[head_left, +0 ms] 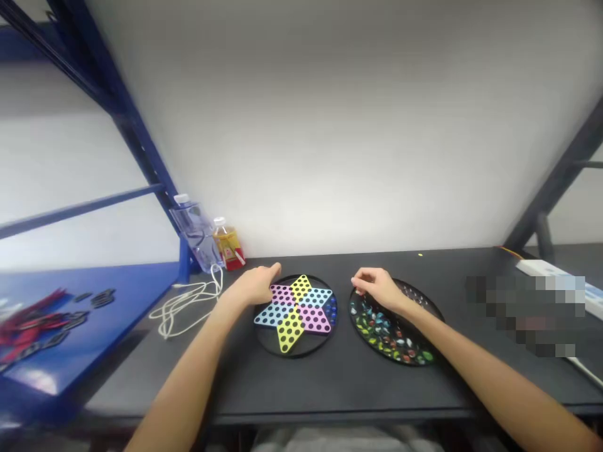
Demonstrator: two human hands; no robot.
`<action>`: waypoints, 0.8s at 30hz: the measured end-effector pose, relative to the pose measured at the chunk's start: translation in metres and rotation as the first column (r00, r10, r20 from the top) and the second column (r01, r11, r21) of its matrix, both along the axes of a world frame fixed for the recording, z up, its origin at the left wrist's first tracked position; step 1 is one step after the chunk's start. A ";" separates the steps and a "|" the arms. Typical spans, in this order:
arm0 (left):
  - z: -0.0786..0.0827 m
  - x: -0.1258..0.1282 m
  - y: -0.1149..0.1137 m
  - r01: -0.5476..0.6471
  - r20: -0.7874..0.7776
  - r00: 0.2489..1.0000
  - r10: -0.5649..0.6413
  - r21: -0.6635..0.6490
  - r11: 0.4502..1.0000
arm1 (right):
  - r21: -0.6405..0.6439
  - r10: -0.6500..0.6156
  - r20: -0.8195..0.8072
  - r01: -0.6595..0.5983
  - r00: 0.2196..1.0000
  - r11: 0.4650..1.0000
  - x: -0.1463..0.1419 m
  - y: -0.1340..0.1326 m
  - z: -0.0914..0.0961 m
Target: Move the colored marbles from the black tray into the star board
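Observation:
A round black Chinese-checkers board point(296, 312) with a pastel star of holes lies on the dark table. A few blue marbles point(332, 307) sit at its right point. My left hand point(257, 284) rests on the board's upper left rim, fingers curled loosely, holding nothing that I can see. To the right lies a round black tray point(426, 301) filled with several coloured marbles point(386, 333). My right hand point(374, 285) hovers over the tray's upper left part with fingertips pinched together at the marbles; what they hold is too small to make out.
A clear plastic bottle point(195, 232) and a small yellow drink bottle point(227, 245) stand at the back left by a white cable point(183, 304). A blue shelf point(70, 326) with red and black pieces is to the left. A white power strip point(560, 279) lies at the right.

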State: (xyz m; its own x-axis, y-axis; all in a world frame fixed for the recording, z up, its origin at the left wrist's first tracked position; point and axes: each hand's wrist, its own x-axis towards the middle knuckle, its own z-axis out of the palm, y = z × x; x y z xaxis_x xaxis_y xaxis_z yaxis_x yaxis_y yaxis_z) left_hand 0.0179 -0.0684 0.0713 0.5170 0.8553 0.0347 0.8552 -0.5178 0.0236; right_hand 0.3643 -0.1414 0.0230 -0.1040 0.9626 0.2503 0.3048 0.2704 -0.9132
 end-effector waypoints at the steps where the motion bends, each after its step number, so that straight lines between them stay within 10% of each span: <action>1: 0.001 0.001 -0.001 -0.014 -0.022 1.000 0.015 0.018 1.000 | 0.036 -0.013 0.058 0.011 0.998 0.999 -0.002 -0.003 0.004; 8: -0.006 0.027 -0.006 0.062 0.153 0.985 -0.076 0.093 0.994 | 0.115 0.117 0.393 -0.175 0.912 0.978 -0.034 -0.025 0.025; 18: -0.016 0.016 0.002 0.049 0.164 0.985 -0.055 0.038 0.998 | 0.069 0.034 0.860 -0.182 0.509 0.981 -0.055 -0.024 0.027; 24: -0.021 0.016 0.004 0.047 0.168 0.985 -0.051 0.027 0.999 | 0.050 0.034 0.843 -0.141 0.536 0.989 -0.056 -0.019 0.028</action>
